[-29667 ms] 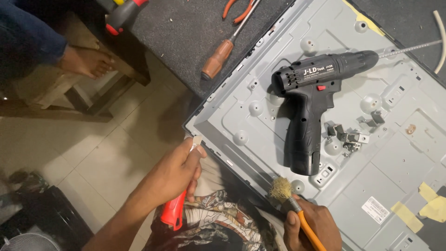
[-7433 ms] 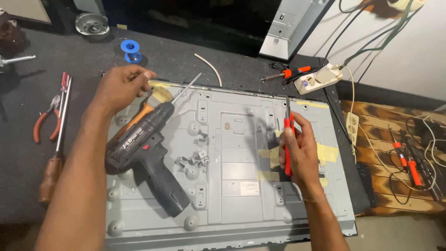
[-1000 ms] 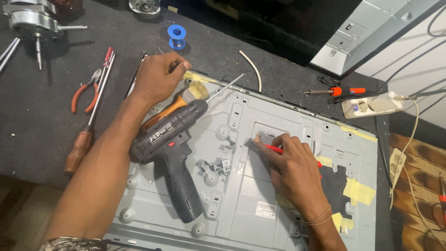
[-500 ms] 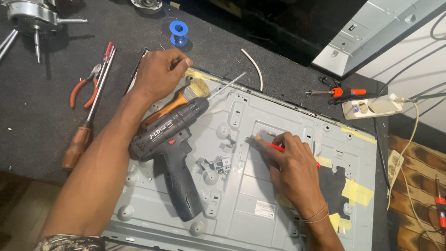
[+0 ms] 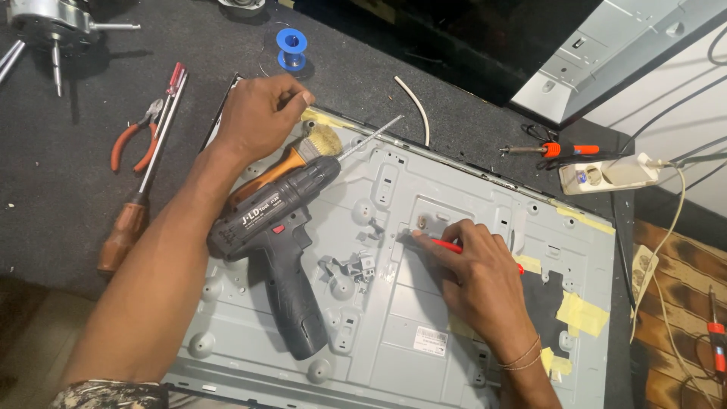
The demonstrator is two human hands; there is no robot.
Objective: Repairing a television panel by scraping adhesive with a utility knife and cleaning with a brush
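Observation:
A grey metal back panel (image 5: 424, 303) lies flat on a dark mat. My left hand (image 5: 261, 113) is curled over the panel's top left corner, next to a strip of yellow tape. My right hand (image 5: 477, 276) holds a red-handled screwdriver (image 5: 448, 246) low against the panel, its tip beside a small brown fitting (image 5: 421, 223) on a raised square plate. A black cordless drill (image 5: 280, 242) lies on the panel between my hands, its long bit pointing up and right. An orange-handled brush (image 5: 303, 151) lies just beyond the drill, under my left wrist.
Loose small metal brackets (image 5: 352, 266) sit beside the drill's grip. On the mat to the left lie orange pliers (image 5: 132, 140) and a wooden-handled screwdriver (image 5: 125, 227). A blue spool (image 5: 291, 49), a white tube (image 5: 416, 106), an orange tool (image 5: 553, 149) and a power strip (image 5: 606, 174) lie beyond the panel.
My right hand has shifted the red screwdriver's tip slightly left, toward the brown fitting. My left hand stays on the panel's corner, and the drill and brush have not moved.

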